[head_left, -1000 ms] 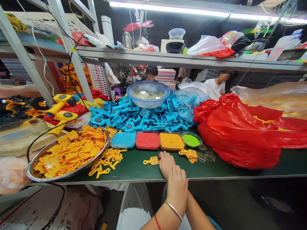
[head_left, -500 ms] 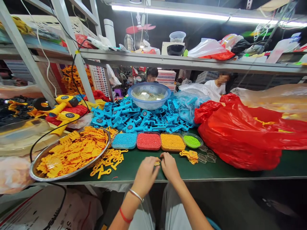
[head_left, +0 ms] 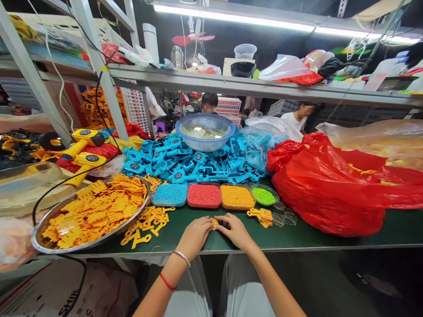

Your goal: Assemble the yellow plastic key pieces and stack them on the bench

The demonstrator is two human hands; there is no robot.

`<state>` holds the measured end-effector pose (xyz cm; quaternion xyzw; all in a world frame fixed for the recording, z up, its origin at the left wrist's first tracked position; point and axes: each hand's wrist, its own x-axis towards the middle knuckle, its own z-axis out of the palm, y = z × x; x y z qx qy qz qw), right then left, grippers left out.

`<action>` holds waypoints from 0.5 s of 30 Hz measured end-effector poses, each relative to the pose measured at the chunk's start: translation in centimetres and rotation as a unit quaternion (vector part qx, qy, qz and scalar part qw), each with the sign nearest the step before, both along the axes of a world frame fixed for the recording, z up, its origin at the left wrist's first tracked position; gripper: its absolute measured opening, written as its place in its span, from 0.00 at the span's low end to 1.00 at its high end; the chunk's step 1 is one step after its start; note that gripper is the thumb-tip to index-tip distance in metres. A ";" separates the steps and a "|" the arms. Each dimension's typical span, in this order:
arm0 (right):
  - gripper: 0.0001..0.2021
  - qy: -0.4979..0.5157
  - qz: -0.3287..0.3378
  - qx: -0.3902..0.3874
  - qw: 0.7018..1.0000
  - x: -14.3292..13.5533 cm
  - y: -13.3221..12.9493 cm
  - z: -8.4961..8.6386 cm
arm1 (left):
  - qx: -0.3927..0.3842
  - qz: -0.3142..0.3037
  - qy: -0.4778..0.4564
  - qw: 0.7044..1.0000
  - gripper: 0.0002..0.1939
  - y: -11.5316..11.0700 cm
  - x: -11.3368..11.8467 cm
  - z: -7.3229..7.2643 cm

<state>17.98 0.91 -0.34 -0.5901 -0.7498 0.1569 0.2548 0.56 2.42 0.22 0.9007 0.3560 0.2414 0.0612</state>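
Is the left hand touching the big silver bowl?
Apart. The head view shows green tabletop and loose yellow pieces between the left hand and the silver bowl.

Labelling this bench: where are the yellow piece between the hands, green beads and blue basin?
Yellow piece (head_left: 214, 224), head view, exposed part.
Green beads (head_left: 264, 195), head view, middle of heap.
Blue basin (head_left: 205, 143), head view, front wall.
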 end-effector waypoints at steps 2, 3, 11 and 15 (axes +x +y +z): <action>0.15 -0.022 0.012 -0.017 1.000 0.1 0.2 0.5 | 0.001 -0.012 0.008 1.000 0.12 -0.1 0.0 0.1; 0.15 -0.030 0.016 -0.023 0.999 0.1 0.3 0.9 | 0.003 -0.018 0.015 1.000 0.12 -0.1 0.0 0.2; 0.11 -0.151 0.027 -0.052 0.987 -0.3 1.6 4.2 | 0.035 -0.069 0.092 0.993 0.16 -0.5 -0.5 1.1; 0.11 -0.194 0.053 -0.068 0.977 -0.5 2.9 5.2 | 0.014 -0.077 0.094 0.993 0.18 -0.5 -0.8 1.1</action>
